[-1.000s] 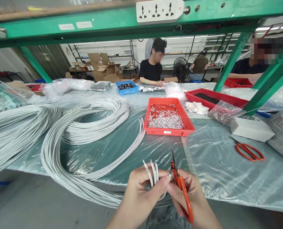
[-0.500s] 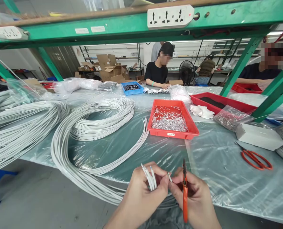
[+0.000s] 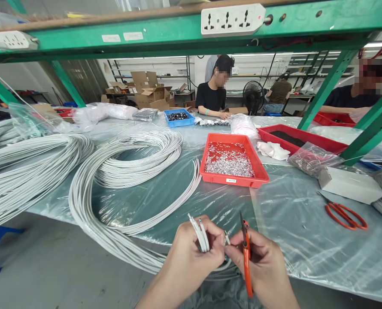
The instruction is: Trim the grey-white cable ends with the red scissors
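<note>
My left hand point(image 3: 194, 249) is closed around several white cable ends point(image 3: 200, 232) that stick up past its fingers. One more cable end point(image 3: 227, 237) sits between the fingertips of both hands, with a small dark spot at its tip. Orange-handled scissors point(image 3: 247, 257) rest in my right hand point(image 3: 263, 262), blades pointing up. Its thumb and forefinger pinch near the single cable end. Beyond my hands is a red tray point(image 3: 234, 180) of small silvery metal parts point(image 3: 231, 165). A large coil of white cable point(image 3: 81, 201) lies to the left, its far ends fanned out beside the tray.
A second pair of orange-handled scissors point(image 3: 345, 213) lies at right, by a white box point(image 3: 350, 184). More cable coils point(image 3: 33, 163) cover the left side. A green frame point(image 3: 165, 40) with power strips spans overhead. A co-worker point(image 3: 212, 94) sits across the table.
The scissors in my right hand have tilted leftward at the blades. The bunch of cable ends has shifted slightly up and left, and the single cable end stands a little more upright.
</note>
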Motion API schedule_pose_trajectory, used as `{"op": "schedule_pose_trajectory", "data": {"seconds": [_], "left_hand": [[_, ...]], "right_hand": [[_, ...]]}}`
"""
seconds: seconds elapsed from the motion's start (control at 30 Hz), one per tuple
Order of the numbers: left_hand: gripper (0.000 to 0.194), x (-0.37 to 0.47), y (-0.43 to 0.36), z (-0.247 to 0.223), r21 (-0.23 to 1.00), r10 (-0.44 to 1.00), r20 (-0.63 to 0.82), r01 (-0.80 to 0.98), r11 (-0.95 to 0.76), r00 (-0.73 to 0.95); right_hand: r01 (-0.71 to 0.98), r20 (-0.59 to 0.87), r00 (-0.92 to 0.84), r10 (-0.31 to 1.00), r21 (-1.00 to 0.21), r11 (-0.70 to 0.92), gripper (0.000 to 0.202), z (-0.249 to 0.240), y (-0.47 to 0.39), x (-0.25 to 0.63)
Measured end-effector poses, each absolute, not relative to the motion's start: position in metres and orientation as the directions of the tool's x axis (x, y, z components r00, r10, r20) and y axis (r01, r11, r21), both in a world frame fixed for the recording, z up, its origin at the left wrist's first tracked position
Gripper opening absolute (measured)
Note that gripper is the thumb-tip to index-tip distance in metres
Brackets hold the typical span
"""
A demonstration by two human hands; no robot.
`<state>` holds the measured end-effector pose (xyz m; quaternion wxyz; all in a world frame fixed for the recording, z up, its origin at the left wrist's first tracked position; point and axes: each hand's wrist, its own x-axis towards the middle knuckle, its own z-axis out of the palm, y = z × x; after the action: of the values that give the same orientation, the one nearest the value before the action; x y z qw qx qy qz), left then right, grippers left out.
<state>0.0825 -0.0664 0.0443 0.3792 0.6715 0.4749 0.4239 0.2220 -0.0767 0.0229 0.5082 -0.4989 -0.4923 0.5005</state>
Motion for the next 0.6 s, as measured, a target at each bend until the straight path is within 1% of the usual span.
{"op": "schedule_pose_trajectory", "data": {"seconds": [0.1, 0.2, 0.3, 0.4, 0.5, 0.6], "left_hand": [[0.009, 0.083, -0.066, 0.044, 0.926, 0.959, 0.212, 0.273, -0.259, 0.190], [0.011, 0.085, -0.066, 0.047, 0.944, 0.965, 0.180, 0.243, -0.224, 0.190], [0.016, 0.087, -0.065, 0.050, 0.968, 0.971, 0.144, 0.175, -0.178, 0.193], [0.014, 0.088, -0.064, 0.048, 0.987, 0.975, 0.121, 0.085, -0.139, 0.189], [0.013, 0.088, -0.063, 0.044, 0.993, 0.979, 0.098, 0.044, -0.108, 0.177], [0.015, 0.090, -0.064, 0.043, 0.994, 0.978, 0.093, 0.037, -0.102, 0.187]], "right_hand": [[-0.049, -0.027, 0.027, 0.999, -0.998, -0.025, 0.037, 0.025, -0.078, 0.221], [-0.077, -0.047, 0.016, 0.999, -0.996, -0.045, 0.040, 0.024, -0.077, 0.221], [-0.112, -0.028, 0.036, 0.999, -0.993, -0.024, 0.039, 0.020, -0.076, 0.222], [-0.108, 0.023, 0.070, 0.997, -0.994, 0.030, 0.033, 0.015, -0.075, 0.224], [0.032, 0.184, 0.053, 0.982, -0.983, 0.182, 0.027, 0.007, -0.073, 0.225], [0.215, 0.325, 0.090, 0.941, -0.929, 0.300, 0.025, 0.000, -0.071, 0.225]]}}
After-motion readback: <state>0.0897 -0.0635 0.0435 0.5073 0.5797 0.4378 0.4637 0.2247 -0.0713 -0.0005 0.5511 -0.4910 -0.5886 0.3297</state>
